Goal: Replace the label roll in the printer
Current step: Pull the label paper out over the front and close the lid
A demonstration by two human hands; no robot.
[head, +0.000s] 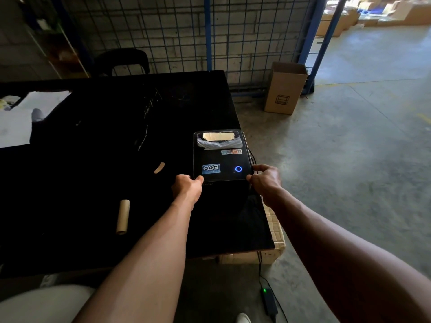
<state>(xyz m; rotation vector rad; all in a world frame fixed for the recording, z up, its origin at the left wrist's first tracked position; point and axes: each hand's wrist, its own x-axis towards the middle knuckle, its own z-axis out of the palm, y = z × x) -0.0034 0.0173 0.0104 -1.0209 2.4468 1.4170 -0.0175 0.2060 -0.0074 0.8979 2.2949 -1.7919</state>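
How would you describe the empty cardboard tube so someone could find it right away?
On the black table, look left of the printer that both hands grip. The cardboard tube lies alone near the front edge, a plain tan cylinder, far longer than the small curved paper scrap nearby.

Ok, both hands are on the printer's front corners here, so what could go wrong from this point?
1. The printer sits close to the table's right edge; a hard push or pull from the left hand and right hand might slide it off.
2. The cables run under the right hand and could snag or get tugged.
3. The cardboard tube lies loose and may roll off.
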